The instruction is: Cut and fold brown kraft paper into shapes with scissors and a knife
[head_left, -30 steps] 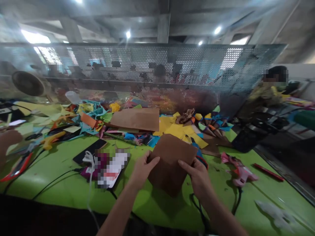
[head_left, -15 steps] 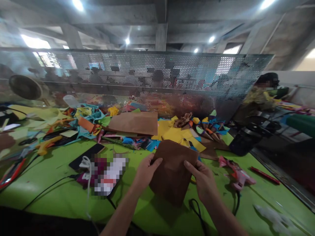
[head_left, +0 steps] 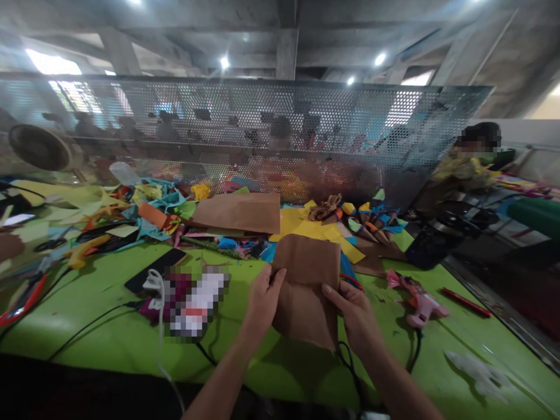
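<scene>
Between my two hands is a sheet of brown paper (head_left: 306,291), raised above the green table (head_left: 105,315) and creased across its middle. My left hand (head_left: 266,294) pinches its left edge, thumb on top. At the right edge my right hand (head_left: 350,303) grips it the same way, with the fingers behind the sheet. Behind the paper, near my right fingers, a red curved piece (head_left: 352,281) partly shows; I cannot tell what it is. To the right lies a pink glue gun (head_left: 422,306), nearest to my right hand.
A larger brown paper sheet (head_left: 238,211) and yellow paper (head_left: 297,224) lie behind. A dark phone (head_left: 155,271), a power strip (head_left: 153,306), a yellow glue gun (head_left: 87,249) and a red pen (head_left: 466,302) are around. A perforated metal screen (head_left: 245,122) bounds the back; a person (head_left: 466,160) is at right.
The brown paper has tilted so its face catches more light, and its crease now shows clearly. Both hands keep their grip at its edges, the left slightly higher in view.
</scene>
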A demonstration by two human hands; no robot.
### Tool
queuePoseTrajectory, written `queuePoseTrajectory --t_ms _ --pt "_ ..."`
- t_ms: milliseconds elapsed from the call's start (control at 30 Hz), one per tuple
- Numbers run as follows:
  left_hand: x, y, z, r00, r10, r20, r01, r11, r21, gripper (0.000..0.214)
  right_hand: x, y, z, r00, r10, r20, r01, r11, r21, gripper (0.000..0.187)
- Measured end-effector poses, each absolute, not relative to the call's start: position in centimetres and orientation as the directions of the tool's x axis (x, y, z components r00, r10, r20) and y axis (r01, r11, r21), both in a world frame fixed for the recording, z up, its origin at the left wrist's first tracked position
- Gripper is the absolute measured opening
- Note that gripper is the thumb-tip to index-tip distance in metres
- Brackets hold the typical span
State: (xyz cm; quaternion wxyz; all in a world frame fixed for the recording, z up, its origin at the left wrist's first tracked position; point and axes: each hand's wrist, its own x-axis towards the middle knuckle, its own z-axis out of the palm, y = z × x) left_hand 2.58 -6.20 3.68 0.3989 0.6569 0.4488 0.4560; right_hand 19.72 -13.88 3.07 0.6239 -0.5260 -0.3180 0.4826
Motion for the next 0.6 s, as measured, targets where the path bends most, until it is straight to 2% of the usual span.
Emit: queuePoseTrajectory --t_ms 100,267,400,600 --pt "2.1 -6.1 3.7 0.201 0.949 0.244 0.228 -0.288 0.93 0.023 20.1 -14.0 3.3 0.322 0.936 -0.144 -0.253 -0.062 -0.965 0.03" --pt "1.2 -5.9 3.4 0.343 0.921 0.184 0.179 -0.257 0.95 0.023 21.1 -13.7 4.1 0.333 0.939 -0.084 -0.214 -0.011 -0.977 0.04" --pt "0.6 -5.7 3.4 0.396 0.906 0.146 0.183 -0.234 0.955 0.023 21.8 -13.5 4.3 0.371 0.925 -0.085 -0.191 -0.013 -0.982 0.031" --pt "-0.7 -4.8 3.8 0.594 0.802 0.063 0.218 -0.236 0.947 0.023 22.8 -13.5 4.5 0.231 0.966 -0.121 -0.072 -0.107 -0.992 0.033"
